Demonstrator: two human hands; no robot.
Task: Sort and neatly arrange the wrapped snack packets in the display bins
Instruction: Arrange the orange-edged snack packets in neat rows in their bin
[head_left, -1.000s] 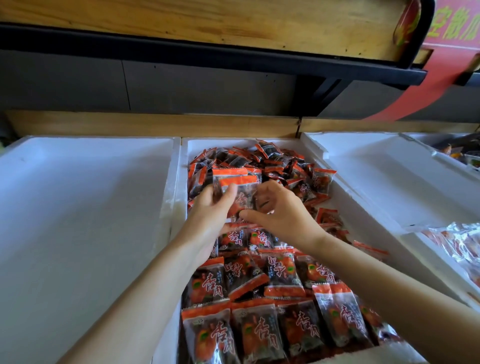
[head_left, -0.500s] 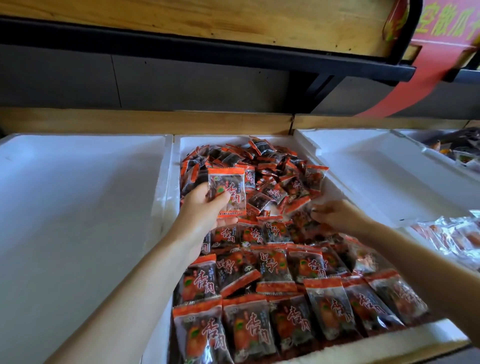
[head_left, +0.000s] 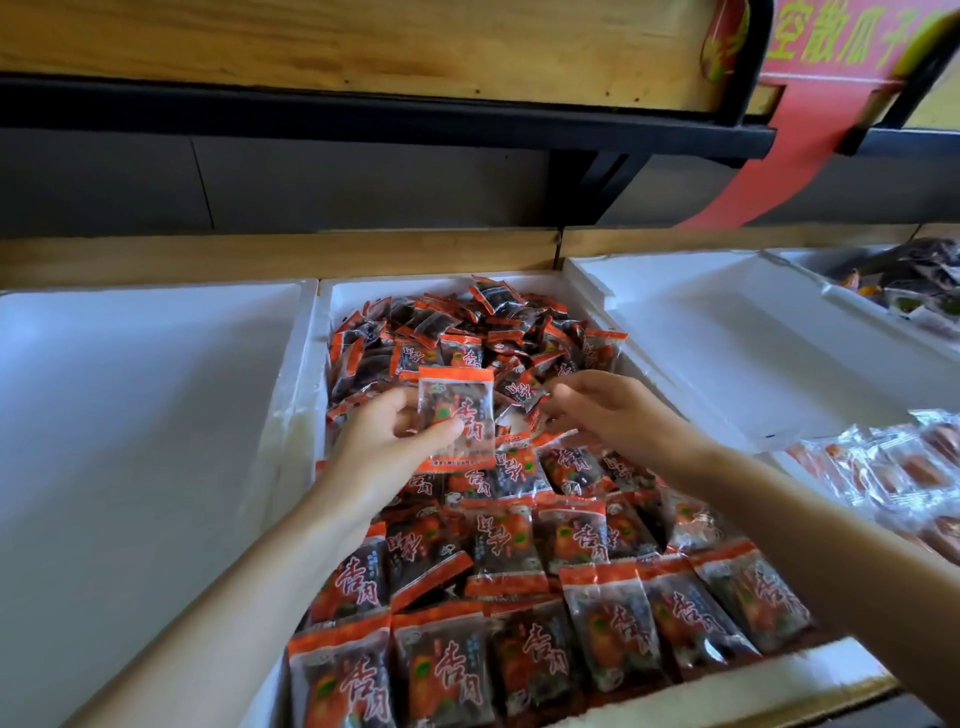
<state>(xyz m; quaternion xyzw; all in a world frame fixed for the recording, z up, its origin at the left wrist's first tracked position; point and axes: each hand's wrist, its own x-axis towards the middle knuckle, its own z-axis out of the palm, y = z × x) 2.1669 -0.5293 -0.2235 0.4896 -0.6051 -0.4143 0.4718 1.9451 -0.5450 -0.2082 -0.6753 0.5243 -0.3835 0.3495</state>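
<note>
One packet (head_left: 456, 417) is pinched upright by the left hand (head_left: 382, 447), label facing, presumably to match tidy rows (head_left: 524, 654) at the bin's (head_left: 304, 400) six o'clock. Right hand (head_left: 602, 410) probes the twelve o'clock heap (head_left: 467, 327); its grasp cannot be told.

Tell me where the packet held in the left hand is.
In the head view, the packet is near the centre, held upright by the left hand above the loose pile in the middle bin, with the right hand just to its right.
</note>
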